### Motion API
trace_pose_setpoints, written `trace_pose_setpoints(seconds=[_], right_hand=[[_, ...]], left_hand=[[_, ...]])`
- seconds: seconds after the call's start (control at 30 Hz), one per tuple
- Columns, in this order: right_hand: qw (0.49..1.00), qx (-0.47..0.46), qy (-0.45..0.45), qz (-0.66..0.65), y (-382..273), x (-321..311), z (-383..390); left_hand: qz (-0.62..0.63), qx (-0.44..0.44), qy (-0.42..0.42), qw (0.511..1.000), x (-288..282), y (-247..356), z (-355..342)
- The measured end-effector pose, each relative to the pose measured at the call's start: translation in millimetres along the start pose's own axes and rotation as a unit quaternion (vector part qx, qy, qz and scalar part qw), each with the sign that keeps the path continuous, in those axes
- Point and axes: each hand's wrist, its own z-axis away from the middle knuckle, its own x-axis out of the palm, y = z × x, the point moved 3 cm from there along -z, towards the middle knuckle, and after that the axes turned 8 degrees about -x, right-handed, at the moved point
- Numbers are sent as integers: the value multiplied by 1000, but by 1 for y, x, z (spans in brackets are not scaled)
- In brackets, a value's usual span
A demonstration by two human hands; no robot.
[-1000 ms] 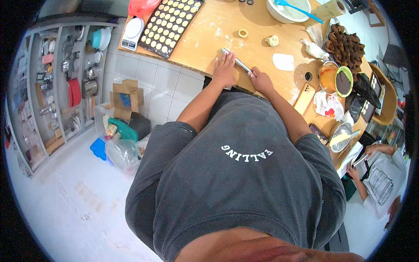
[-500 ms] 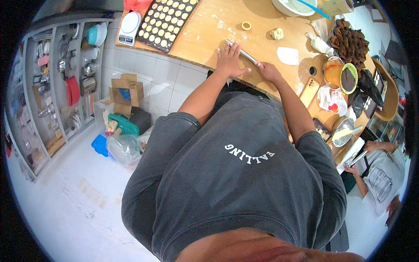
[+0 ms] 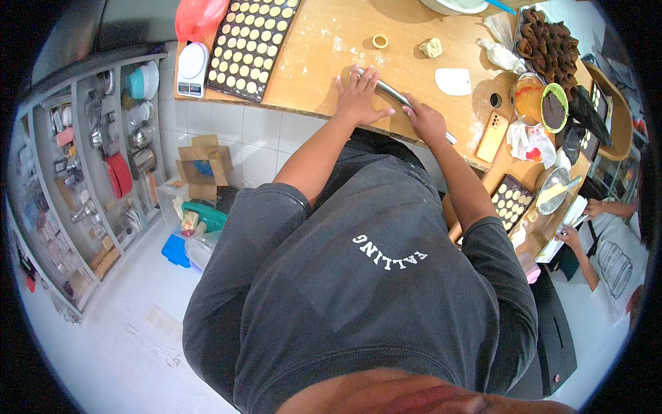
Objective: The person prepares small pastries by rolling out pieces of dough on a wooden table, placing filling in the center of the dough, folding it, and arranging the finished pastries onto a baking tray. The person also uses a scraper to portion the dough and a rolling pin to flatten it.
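A metal rolling pin [image 3: 391,91] lies slantwise near the front edge of the wooden table. My left hand [image 3: 358,96] rests flat over its far left part, fingers spread and thumb out to the side. Toward its near right end, my right hand [image 3: 425,122] is closed on the pin, which sticks out beyond it. Whatever lies beneath the pin is hidden. Past the hands are a small round ring cutter [image 3: 380,42], a lump of pale dough [image 3: 431,47] and a white scraper [image 3: 452,82].
A dark tray of pale dough rounds [image 3: 249,52] and a white kitchen scale [image 3: 192,70] stand left. To the right are a phone [image 3: 492,137], an orange-filled bowl [image 3: 528,101], a green-rimmed bowl [image 3: 554,108] and stacked dark moulds [image 3: 548,41]. Another person [image 3: 607,238] works at far right.
My right hand has shifted along the rolling pin, and the pin's near end now shows beyond it. My left hand stays spread on the pin. The whole view has tilted slightly.
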Motion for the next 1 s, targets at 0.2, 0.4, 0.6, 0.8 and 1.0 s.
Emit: trace_pose_setpoints(seconds=[0.2, 0.4, 0.6, 0.8, 1.0], right_hand=[[982, 98, -59, -150, 5, 15, -3], [967, 105, -17, -229, -7, 21, -1], [964, 172, -27, -201, -30, 25, 11], [962, 190, 26, -192, -49, 24, 14], [964, 227, -42, -133, -36, 33, 12]], left_hand=[[-19, 30, -27, 999, -21, -2, -9], [27, 92, 71, 993, 7, -32, 13], [83, 112, 106, 985, -5, -82, 24], [70, 175, 154, 970, -25, -92, -1], [5, 240, 93, 966, -35, -94, -9]])
